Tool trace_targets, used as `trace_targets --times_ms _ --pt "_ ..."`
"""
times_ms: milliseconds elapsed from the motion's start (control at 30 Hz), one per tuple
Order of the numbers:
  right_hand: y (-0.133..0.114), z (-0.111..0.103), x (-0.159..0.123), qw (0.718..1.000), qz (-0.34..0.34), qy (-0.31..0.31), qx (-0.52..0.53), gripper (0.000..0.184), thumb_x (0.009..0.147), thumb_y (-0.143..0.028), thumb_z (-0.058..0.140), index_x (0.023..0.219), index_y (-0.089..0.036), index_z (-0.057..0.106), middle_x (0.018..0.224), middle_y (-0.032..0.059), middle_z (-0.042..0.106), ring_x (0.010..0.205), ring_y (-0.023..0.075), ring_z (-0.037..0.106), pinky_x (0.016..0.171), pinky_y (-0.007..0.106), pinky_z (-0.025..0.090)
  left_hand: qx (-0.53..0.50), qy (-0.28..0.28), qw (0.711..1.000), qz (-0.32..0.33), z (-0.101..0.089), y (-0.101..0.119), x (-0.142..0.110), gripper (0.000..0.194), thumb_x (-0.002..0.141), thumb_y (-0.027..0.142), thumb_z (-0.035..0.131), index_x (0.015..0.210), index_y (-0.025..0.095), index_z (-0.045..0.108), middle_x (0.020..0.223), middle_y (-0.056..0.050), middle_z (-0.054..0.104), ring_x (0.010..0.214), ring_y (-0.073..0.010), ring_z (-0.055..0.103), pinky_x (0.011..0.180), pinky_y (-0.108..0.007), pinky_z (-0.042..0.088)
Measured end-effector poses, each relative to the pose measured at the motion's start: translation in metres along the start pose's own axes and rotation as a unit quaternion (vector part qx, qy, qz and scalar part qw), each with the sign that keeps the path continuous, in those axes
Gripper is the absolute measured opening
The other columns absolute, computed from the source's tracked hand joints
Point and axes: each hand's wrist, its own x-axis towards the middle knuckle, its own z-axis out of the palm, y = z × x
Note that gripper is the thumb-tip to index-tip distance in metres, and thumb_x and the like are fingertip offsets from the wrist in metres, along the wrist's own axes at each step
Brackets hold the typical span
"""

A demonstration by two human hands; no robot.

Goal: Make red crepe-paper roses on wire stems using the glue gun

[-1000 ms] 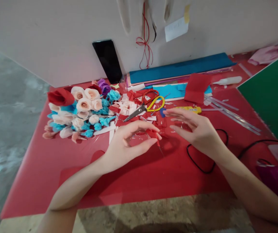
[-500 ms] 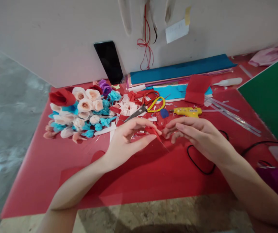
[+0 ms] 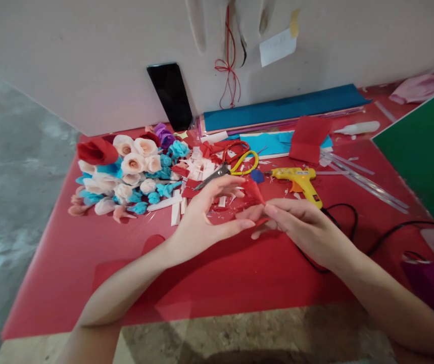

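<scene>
My left hand (image 3: 205, 215) and my right hand (image 3: 300, 227) meet over the red table sheet (image 3: 209, 283). Between their fingertips they pinch a small red paper piece (image 3: 253, 194), which stands up from the pinch. Both hands have their fingers curled round it. Just beyond them lie red and white paper scraps (image 3: 197, 172) and scissors (image 3: 228, 167) with yellow and red handles. A yellow glue gun (image 3: 300, 179) lies just behind my right hand, its black cord (image 3: 353, 222) running to the right.
A heap of paper roses (image 3: 126, 169) in white, peach, blue and red lies at the left. Blue paper sheets (image 3: 281, 108) and a folded red sheet (image 3: 307, 136) lie at the back. A green board (image 3: 425, 146) stands at the right. A black phone (image 3: 171, 96) leans on the wall.
My right hand has come down and left from above the glue gun to meet my left hand. The red paper piece has been lifted and is now pinched by both hands.
</scene>
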Motion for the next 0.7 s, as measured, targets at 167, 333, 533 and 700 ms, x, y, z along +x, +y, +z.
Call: trace_targets --times_ms 167,333,533,700 --pt "0.007 0.002 -0.003 0.995 0.031 -0.015 0.093 0.025 0.093 -0.032 0.046 0.076 -0.019 0.059 0.085 0.0021 0.062 0.101 0.0154 0.059 0.098 0.033 0.044 0.134 -0.048 0.989 0.037 0.006 -0.005 -0.002 0.024 0.074 0.017 0.069 0.097 0.017 0.066 0.086 0.000 0.073 0.075 -0.0110 0.067 0.070 -0.018 0.053" --pt "0.000 0.004 -0.003 0.988 0.020 -0.030 0.149 0.027 0.093 -0.027 0.046 0.071 -0.018 0.058 0.075 0.0001 0.054 0.095 0.0151 0.060 0.085 0.030 0.052 0.162 -0.052 0.983 0.069 0.004 -0.008 0.001 0.015 0.079 0.016 0.064 0.092 0.015 0.072 0.073 -0.001 0.075 0.059 -0.0086 0.067 0.057 -0.013 0.051" --pt "-0.020 -0.011 -0.009 0.992 0.009 0.078 0.102 0.033 0.095 -0.029 0.042 0.067 -0.017 0.055 0.100 0.0073 0.068 0.095 0.0210 0.065 0.073 0.027 0.056 0.132 0.002 0.991 -0.036 -0.011 -0.011 0.015 0.014 0.081 0.015 0.060 0.076 0.015 0.073 0.060 0.001 0.072 0.037 -0.0060 0.058 0.044 -0.014 0.048" --pt "-0.023 -0.013 -0.008 0.990 0.000 0.078 0.118 0.036 0.096 -0.030 0.038 0.066 -0.017 0.055 0.112 0.0071 0.066 0.106 0.0216 0.061 0.090 0.031 0.050 0.155 0.013 0.988 -0.026 -0.013 -0.024 0.018 0.010 0.077 0.018 0.066 0.070 0.014 0.072 0.056 0.001 0.069 0.037 -0.0059 0.056 0.042 -0.015 0.044"
